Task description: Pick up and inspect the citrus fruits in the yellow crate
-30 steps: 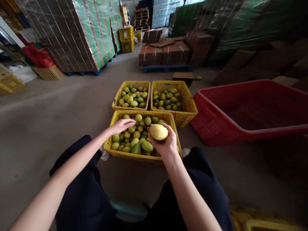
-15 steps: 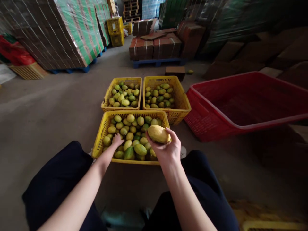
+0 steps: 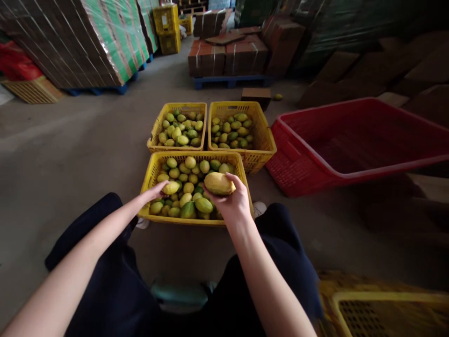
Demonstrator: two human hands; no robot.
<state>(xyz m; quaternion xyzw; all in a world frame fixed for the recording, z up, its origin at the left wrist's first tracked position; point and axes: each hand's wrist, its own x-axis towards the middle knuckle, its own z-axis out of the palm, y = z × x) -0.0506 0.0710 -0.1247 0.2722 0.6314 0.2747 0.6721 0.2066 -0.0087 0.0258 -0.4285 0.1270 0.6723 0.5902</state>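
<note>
right hand (image 3: 233,206) wraps a yellow mango (image 3: 219,183), left hand (image 3: 154,192) pinches a smaller one (image 3: 171,187).
i see the big mango held just above the near yellow crate (image 3: 150,171), over its heaped green-yellow fruit; the small one sits at the pile's left side between my fingertips. two more yellow crates (image 3: 264,135) of fruit stand just behind, a red crate (image 3: 298,173) to their right on the concrete floor (image 3: 70,150).

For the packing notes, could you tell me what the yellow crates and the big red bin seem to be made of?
Near yellow crate: apparently moulded plastic, judging by its lattice walls and even, matte colour. Red bin: likely the same, with perforated walls and a smooth, slightly glossy rim.
</note>
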